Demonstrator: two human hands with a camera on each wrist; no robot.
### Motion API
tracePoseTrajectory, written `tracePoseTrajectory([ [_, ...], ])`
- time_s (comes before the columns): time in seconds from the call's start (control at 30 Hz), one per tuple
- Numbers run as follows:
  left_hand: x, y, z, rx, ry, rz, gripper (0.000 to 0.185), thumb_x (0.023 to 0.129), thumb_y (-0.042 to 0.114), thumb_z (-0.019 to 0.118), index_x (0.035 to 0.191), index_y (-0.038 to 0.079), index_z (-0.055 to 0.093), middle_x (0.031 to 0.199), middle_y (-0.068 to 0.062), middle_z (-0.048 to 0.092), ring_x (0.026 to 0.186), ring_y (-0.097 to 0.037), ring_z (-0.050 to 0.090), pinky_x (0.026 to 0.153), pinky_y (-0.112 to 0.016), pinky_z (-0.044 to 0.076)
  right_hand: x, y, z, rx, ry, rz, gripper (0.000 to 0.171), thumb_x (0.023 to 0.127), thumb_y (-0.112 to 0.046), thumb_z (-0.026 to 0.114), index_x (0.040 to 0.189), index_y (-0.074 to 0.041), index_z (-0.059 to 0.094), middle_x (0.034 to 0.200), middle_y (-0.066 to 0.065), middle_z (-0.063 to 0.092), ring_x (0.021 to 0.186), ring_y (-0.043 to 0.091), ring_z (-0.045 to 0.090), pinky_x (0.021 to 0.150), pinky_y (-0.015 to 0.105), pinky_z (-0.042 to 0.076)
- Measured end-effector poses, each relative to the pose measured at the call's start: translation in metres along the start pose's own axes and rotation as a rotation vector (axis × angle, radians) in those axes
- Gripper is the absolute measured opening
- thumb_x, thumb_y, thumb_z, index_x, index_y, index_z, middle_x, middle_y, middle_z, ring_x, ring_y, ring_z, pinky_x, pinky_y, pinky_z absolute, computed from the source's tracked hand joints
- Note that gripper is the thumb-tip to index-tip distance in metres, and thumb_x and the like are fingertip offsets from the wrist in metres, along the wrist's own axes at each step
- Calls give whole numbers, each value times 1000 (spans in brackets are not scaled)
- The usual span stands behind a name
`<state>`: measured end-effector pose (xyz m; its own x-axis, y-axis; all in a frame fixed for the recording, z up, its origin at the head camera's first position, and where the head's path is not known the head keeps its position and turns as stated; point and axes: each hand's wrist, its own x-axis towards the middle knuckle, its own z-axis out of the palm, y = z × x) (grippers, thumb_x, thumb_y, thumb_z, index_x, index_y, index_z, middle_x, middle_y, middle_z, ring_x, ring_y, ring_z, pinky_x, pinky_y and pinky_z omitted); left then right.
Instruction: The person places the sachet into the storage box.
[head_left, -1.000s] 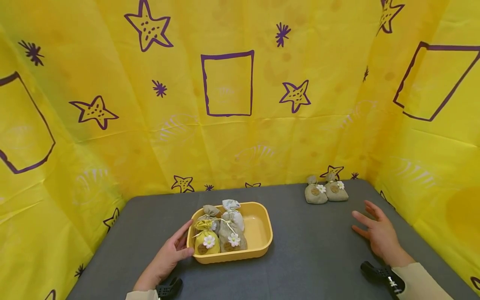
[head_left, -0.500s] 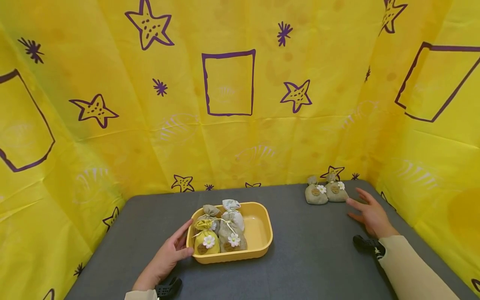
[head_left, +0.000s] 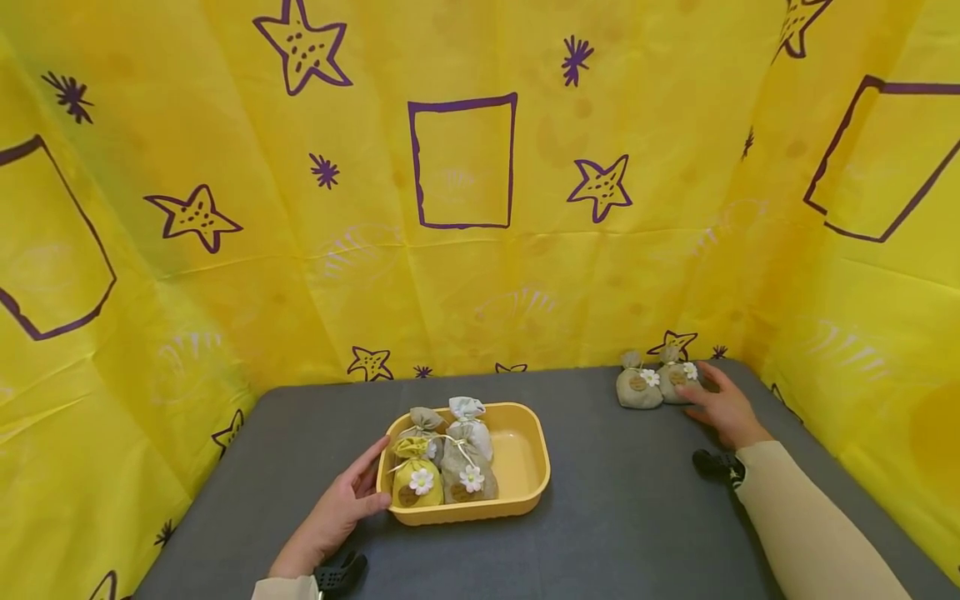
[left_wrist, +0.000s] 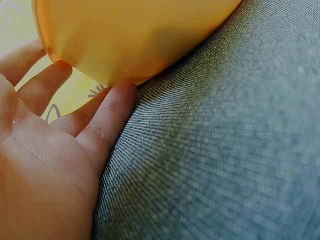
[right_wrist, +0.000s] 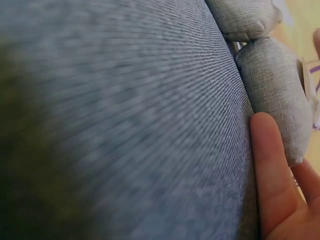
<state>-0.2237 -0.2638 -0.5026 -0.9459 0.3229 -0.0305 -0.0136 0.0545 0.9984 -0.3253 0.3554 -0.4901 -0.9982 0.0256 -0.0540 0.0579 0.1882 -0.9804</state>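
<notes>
Sachet bags: four stand packed in the left half of the yellow tray [head_left: 525,492], lower centre of the head view — a yellow sachet [head_left: 417,486] front left, a grey daisy sachet [head_left: 467,475] beside it, a tan sachet [head_left: 423,422] and a pale sachet [head_left: 467,417] behind. The tray's right half is bare. Two grey sachets remain on the grey table [head_left: 615,508], right of centre near the back edge: the left loose sachet [head_left: 638,390] and the right loose sachet [head_left: 675,382], touching each other. Judgement: roughly two thirds packed, two bags outstanding.

Left hand [head_left: 339,512], lower left of centre: fingers straight, resting flat against the tray's left wall, grasping nothing; the left wrist view confirms fingertips [left_wrist: 117,102] touching the tray's underside curve.

Right hand [head_left: 722,408], right of frame: fingers extended, thumb side touching the right loose sachet, not yet closed round it; the right wrist view shows one finger [right_wrist: 267,165] lying along the bag.

Clearances: open table lies between tray and loose sachets. The yellow patterned backdrop [head_left: 457,250] stands just behind the loose sachets and close on the right, limiting room there.
</notes>
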Motion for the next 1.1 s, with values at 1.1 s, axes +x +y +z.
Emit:
tracePoseTrajectory([
  [1.1,-1,1,2,12,0,10,79,97,12,68,159,9,20,164,-14,14,146,-29,21,103,-23,39,6,8,-4,-208,36,-2,52,90,-29,78,116,-1,43,108,17,44,82,21,53,66,33,57],
])
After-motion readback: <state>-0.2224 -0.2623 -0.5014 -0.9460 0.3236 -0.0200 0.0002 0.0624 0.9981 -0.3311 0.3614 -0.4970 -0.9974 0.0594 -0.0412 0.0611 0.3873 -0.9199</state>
